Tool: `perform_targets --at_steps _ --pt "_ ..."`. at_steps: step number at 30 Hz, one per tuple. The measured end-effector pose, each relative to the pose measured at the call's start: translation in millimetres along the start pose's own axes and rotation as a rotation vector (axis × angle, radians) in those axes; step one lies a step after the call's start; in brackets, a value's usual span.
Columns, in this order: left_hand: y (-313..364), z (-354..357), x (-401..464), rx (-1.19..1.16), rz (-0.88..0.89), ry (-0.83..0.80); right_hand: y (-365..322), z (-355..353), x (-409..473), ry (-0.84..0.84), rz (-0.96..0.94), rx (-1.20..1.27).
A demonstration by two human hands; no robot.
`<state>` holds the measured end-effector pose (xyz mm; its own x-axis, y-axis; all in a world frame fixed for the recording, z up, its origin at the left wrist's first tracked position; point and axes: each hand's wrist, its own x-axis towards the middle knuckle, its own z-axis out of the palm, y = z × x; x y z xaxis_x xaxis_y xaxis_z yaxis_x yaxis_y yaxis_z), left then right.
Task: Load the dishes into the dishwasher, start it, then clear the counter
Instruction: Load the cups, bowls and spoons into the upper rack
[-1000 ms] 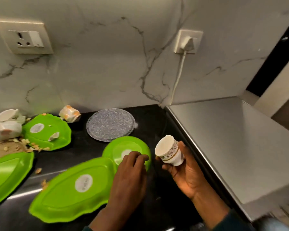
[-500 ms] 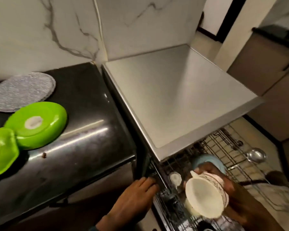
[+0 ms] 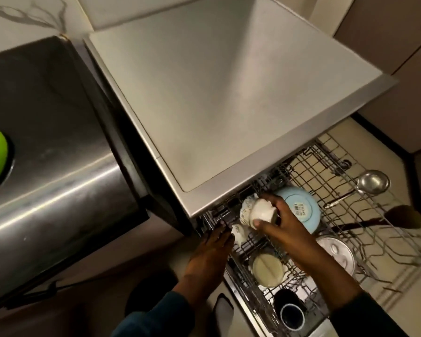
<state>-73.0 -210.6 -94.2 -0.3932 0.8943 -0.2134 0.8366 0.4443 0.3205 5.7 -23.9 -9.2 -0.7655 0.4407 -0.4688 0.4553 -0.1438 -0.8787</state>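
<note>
My right hand (image 3: pixel 281 222) grips the cup (image 3: pixel 258 212), now tipped mouth-down over the rack (image 3: pixel 326 171); a moment ago I held it upright at the desk (image 3: pixel 54 132). My left hand (image 3: pixel 212 251) has left the plates and rests with straight fingers on the rack's near edge. A blue bowl (image 3: pixel 301 210) sits just beyond. Seating the cup comes next, I judge.

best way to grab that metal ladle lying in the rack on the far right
Take the ladle by its handle, coming from above. It lies flat across the wire rack with its bowl at the far right, so the thin handle slanting down-left from the bowl is the exposed part to pinch. Both hands are busy elsewhere.
</note>
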Motion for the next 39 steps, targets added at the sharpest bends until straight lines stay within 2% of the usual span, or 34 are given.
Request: perform_targets --at_steps 3,5,8,12,16,18,20,23,25,28,30,34,39 --pt "1.7 9.2 2.8 -0.02 -0.015 0.019 20.9 12.7 44.3 0.092 -0.108 -0.318" --pt "1.5 11.1 1.6 -0.041 -0.037 0.037 33.1 24.2 70.6 0.082 -0.131 -0.493" --pt "3.3 8.4 1.0 0.022 0.004 0.064 45.5 40.7 97.7 -0.035 -0.18 -0.781" --pt "5.2 -2.1 1.3 0.013 0.009 0.067 68.0 56.9 116.9 -0.133 -0.273 -0.953" --pt "1.8 5.8 2.7 -0.022 -0.014 0.08 86.5 65.4 128.7 -0.08 -0.177 -0.947" --pt "-1.2 10.1 2.9 -0.019 -0.017 0.067 94.4 70.3 132.6 -0.076 -0.19 -0.967" --pt "-2.9 11.0 1.7 -0.003 0.004 0.057 95.3 75.5 135.4 -0.073 -0.204 -1.007" --pt "0.8 7.5 0.5 0.007 0.011 0.061 92.9 76.2 136.5 -0.054 -0.095 -0.962" --pt "5.7 4.8 -1.1 0.003 -0.008 0.053 86.6 70.3 132.0 -0.078 -0.088 -0.992" --pt "8.8 3.1 -4.7 -0.031 -0.039 0.057 73.7 57.9 112.1 -0.029 -0.183 -0.82" --pt "11.2 -2.0 -8.5 -0.063 -0.055 0.051 67.0 46.4 94.5 0.038 -0.288 -0.836" --pt "18.3 -29.8 -20.7 -0.147 -0.034 0.098 43.1 31.2 37.4 0.199 -0.355 -0.78" --pt "21.3 -76.8 -53.8 -0.117 -0.056 0.163 -8.2 28.9 -35.2 0.196 -0.547 -0.632"
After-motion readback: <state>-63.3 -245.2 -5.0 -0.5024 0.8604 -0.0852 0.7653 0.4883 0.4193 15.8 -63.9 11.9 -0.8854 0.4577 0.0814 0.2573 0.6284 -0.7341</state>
